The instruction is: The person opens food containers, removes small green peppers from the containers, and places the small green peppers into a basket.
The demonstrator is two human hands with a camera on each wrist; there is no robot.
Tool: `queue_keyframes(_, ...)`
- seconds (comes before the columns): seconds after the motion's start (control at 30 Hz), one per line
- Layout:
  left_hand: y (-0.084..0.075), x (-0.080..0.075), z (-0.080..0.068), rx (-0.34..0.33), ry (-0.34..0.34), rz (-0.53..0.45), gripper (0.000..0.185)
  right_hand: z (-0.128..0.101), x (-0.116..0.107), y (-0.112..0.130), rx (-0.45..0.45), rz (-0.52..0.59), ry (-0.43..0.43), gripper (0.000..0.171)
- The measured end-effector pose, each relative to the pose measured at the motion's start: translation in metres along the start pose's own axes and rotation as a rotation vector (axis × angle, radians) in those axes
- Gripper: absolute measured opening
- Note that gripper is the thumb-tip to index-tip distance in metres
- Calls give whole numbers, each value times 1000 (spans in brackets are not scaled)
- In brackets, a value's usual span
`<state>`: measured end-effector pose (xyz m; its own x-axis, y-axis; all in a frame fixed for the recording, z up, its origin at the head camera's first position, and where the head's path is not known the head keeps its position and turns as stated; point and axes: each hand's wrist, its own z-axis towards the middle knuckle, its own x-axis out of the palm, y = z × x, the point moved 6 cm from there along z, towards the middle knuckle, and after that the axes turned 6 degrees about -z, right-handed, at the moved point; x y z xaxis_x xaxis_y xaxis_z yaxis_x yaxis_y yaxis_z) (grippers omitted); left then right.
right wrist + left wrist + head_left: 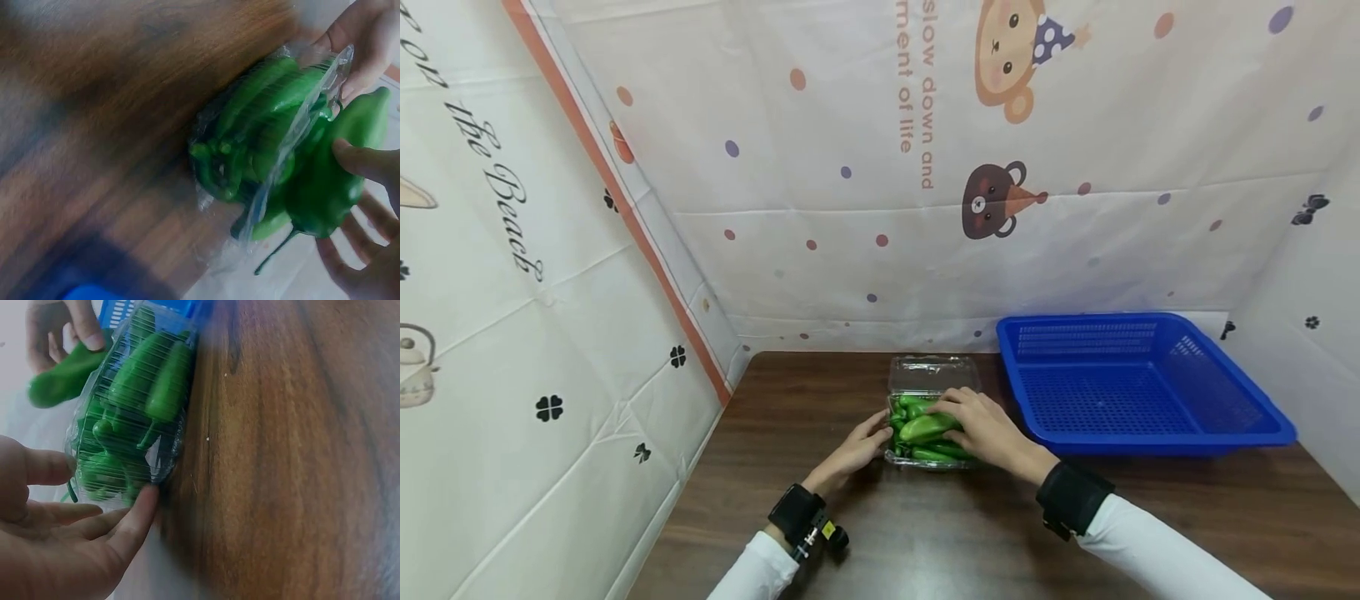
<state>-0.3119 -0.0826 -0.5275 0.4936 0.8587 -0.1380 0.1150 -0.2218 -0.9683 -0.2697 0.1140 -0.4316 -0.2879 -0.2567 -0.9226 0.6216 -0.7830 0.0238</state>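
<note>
Head view: right hand [992, 429] pinches a green pepper [925, 427], frame centre.
Left hand [853, 450]: straight fingers steady the plastic box [928, 417].
Tip: lift the pepper straight up, box held firmly down.

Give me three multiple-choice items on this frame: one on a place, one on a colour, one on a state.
1. Where is the basket relative to the box?
A. to its right
B. to its left
C. on top of it

2. What colour are the peppers?
A. red
B. green
C. yellow

3. What is the right hand doing?
A. resting flat on the table
B. gripping the basket
C. holding a pepper

Answers: 1 A, head view shows the blue basket right of the box. 2 B, all views show green. 3 C, its fingers curl round one pepper while the left hand touches the box.
</note>
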Motion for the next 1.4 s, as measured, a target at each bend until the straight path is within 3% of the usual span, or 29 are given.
queue_keyframes(0.23, 5, -1, -1, -23, -12, -12, 59, 1, -25, -3, -47, -77, -147, 50)
queue_keyframes(0.57, 3, 3, 0, 9, 11, -20, 59, 1, -56, -11, -211, -213, -296, 55)
queue_keyframes(0.9, 6, -1, -2, 12, 20, -10, 59, 15, -88, -26, -82, -242, -362, 55)
queue_keyframes(1.13, 5, -3, -1, 10, 26, -17, 61, 24, -116, -36, -79, -261, -400, 52)
queue_keyframes(1.4, 3, -1, -1, 27, 29, -13, 61, 28, -152, -49, -59, -234, -503, 53)
